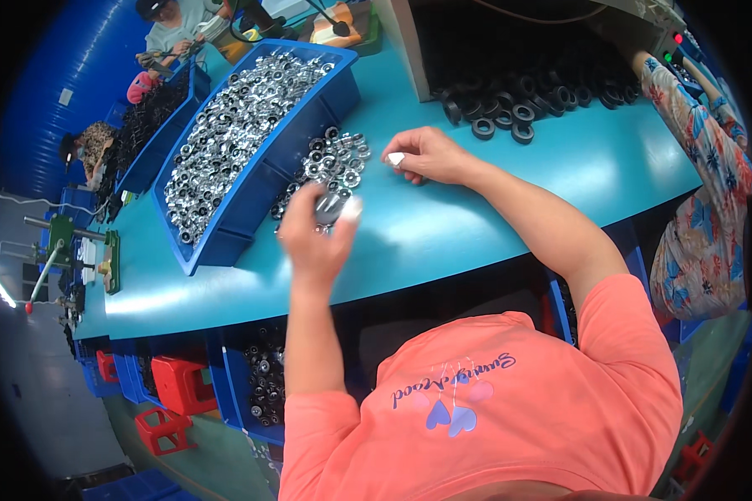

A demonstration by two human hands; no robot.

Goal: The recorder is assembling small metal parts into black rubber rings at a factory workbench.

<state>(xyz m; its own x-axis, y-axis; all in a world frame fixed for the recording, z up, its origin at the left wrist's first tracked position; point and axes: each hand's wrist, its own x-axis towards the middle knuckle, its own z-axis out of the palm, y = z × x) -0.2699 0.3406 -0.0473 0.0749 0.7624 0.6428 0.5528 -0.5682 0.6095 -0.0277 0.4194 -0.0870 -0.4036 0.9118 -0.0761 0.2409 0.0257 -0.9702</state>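
Observation:
My left hand [311, 238] is raised over the bench, its thumb and fingers curled around a grey, shiny round metal part [330, 209], blurred at its edges. A white wrap covers the thumb tip. Just beyond it lies a loose heap of silver ring-shaped metal parts [339, 159]. To the right of this heap my right hand [430, 156] hovers low over the bench with bent fingers drawn together and another white wrap on a fingertip. Whatever it may hold is hidden.
A long blue bin [263, 154] full of silver parts stands at left on the turquoise bench [443, 221]. Black rings [522, 113] spill from an opening at the back right. A green hand press [109, 261] sits far left. Other people are around the bench.

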